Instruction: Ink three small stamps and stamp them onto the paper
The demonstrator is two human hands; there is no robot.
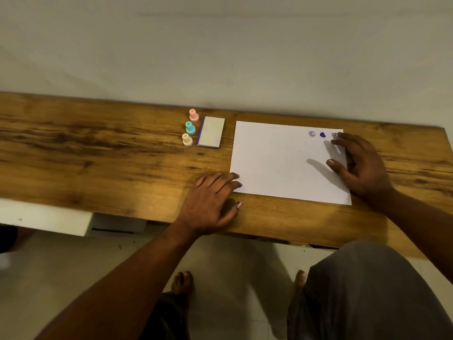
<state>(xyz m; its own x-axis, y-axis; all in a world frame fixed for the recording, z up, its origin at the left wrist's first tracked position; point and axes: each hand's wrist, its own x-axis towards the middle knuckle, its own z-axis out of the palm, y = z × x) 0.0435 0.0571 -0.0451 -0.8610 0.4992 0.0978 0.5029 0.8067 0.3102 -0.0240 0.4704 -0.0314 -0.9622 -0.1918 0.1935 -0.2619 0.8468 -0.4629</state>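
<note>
A white sheet of paper [282, 160] lies on the wooden table [98, 155]. Three purple stamp marks [323, 134] sit in a row near its far right corner; my fingertip partly covers the rightmost one. Left of the paper stand a pink stamp [193, 115], a teal stamp [190, 128] and a cream stamp [187, 140], lined up beside a shut ink pad [211, 132] with a purple edge. My left hand [213, 200] rests flat at the paper's near left corner. My right hand [360, 165] lies spread on the paper's right edge. Both hold nothing.
The table's back edge meets a pale wall. Under the table's left side a white shelf or box [61, 222] shows. My feet and a grey trouser leg [367, 290] are on the light floor below the front edge.
</note>
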